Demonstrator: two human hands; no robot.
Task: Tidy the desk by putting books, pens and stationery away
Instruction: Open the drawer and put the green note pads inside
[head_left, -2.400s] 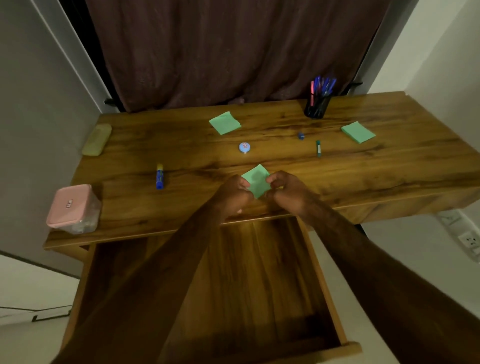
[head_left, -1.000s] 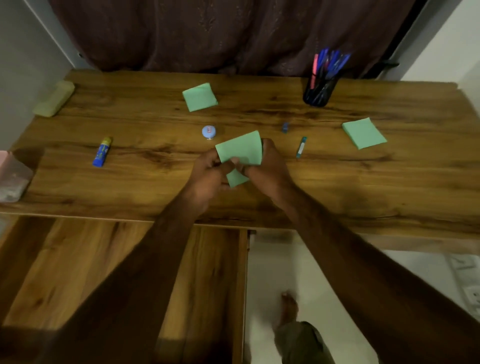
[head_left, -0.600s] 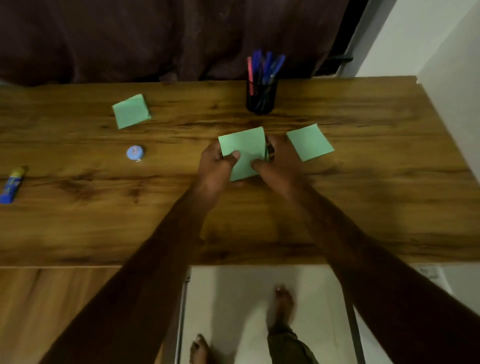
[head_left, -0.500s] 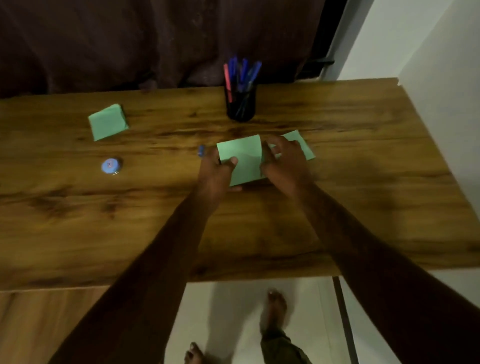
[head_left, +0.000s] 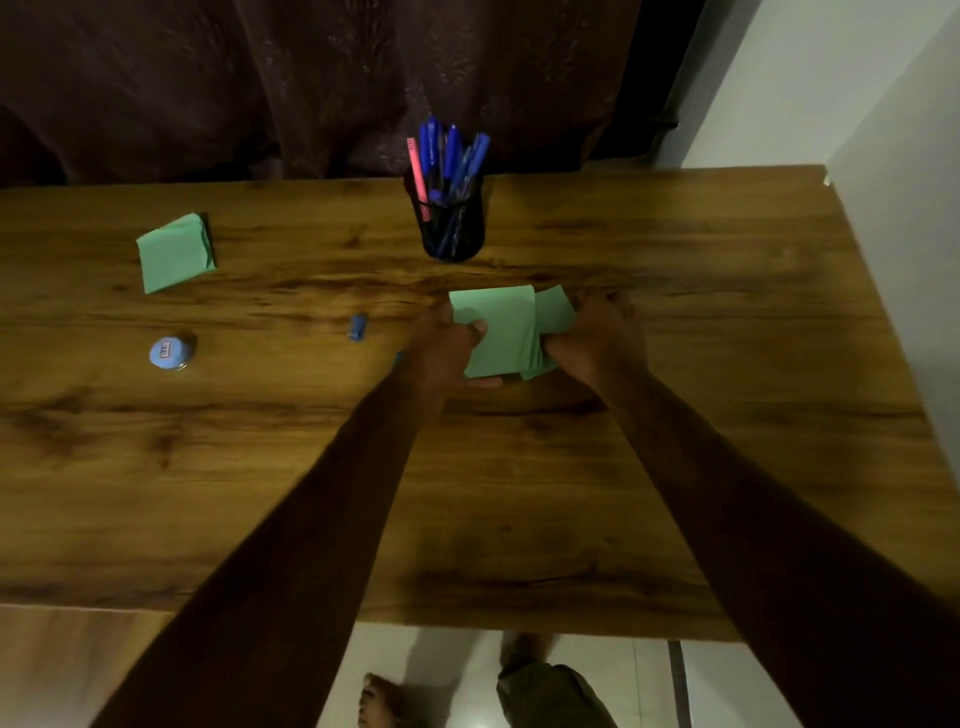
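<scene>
Over a grained wooden desk (head_left: 675, 467), the left hand (head_left: 447, 348) pinches a flat, square green sticky-note pad (head_left: 496, 330), thumb on top. The right hand (head_left: 597, 343) closes on a second green pad (head_left: 556, 314) tucked beneath. Behind them stands a black mesh cup (head_left: 452, 228) of blue pens.
</scene>
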